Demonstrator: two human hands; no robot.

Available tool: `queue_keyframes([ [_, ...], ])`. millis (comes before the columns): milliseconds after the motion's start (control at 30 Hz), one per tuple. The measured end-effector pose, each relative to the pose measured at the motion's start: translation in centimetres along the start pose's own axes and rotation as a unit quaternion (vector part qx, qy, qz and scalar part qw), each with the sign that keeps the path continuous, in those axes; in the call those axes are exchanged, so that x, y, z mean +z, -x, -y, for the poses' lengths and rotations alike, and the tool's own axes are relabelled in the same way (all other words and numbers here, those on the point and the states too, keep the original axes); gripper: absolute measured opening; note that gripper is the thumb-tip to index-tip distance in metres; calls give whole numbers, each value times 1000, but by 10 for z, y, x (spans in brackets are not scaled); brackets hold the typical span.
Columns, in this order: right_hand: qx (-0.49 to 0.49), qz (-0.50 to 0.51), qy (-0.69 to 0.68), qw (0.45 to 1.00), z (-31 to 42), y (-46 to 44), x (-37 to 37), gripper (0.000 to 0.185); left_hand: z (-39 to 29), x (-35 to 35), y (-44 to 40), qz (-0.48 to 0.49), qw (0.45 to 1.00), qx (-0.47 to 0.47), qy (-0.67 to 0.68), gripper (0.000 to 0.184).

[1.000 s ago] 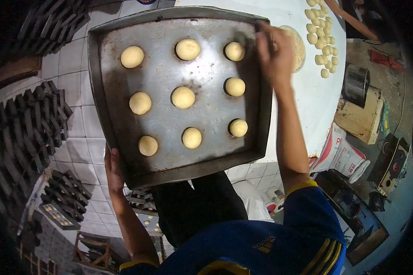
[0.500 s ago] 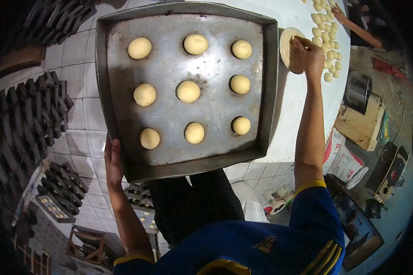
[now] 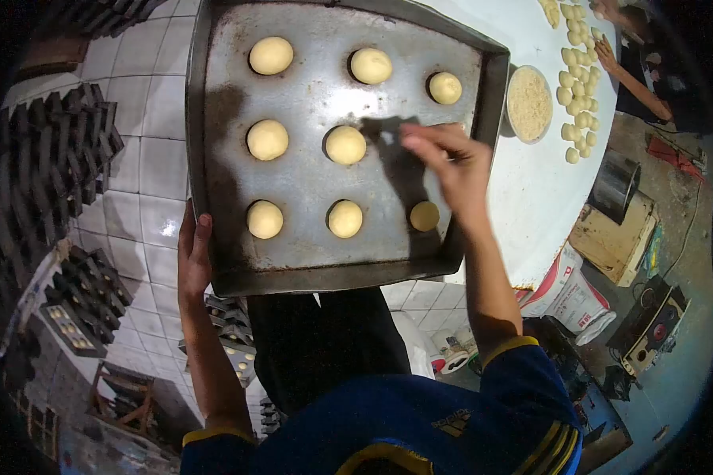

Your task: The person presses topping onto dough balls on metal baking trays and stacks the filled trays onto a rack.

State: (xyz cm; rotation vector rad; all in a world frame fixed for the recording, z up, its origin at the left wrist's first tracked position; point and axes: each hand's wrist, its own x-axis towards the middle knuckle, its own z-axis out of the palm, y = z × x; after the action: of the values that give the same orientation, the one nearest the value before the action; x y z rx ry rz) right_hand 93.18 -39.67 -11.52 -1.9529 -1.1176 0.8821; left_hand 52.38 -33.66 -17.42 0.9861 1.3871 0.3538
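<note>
My left hand (image 3: 195,257) grips the left side of a square metal baking tray (image 3: 309,91), thumb over the rim. Round pale dough balls sit spaced in rows on the tray, among them a middle ball (image 3: 345,146). Above the tray's right half is my right hand (image 3: 454,166), thumb and fingertips pinched together; it hides the right-hand ball of the middle row. The pinch seems to hold crumbs, too small to see clearly. Just right of the tray stands a round bowl of pale, grainy crumbs (image 3: 529,104).
Many more dough balls (image 3: 580,95) lie on the white table (image 3: 523,206) at the right. Beyond them is another person's hand (image 3: 607,57). A metal pot (image 3: 614,184) and white sacks (image 3: 570,297) are at right. Stacked dark trays (image 3: 47,166) fill the left side.
My right hand has left the crumb bowl and come left over the tray, fingers pinched. The view has shifted, so the tray appears higher and further right. My left hand keeps its hold.
</note>
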Motion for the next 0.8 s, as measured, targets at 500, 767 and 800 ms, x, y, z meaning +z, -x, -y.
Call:
queue_keyframes([
  [500,-250,41,354,900,-16,33,71,55,-4,1,-2,14,1000,16,-23,79],
  [767,-238,-134,223,936,-44,-10,-23,35,5,1,-3,9,1000,9,-2,72],
  [800,-180,-179,269,929,-33,-22,-49,25,6,-1,-3,10,1000,8,-3,72],
])
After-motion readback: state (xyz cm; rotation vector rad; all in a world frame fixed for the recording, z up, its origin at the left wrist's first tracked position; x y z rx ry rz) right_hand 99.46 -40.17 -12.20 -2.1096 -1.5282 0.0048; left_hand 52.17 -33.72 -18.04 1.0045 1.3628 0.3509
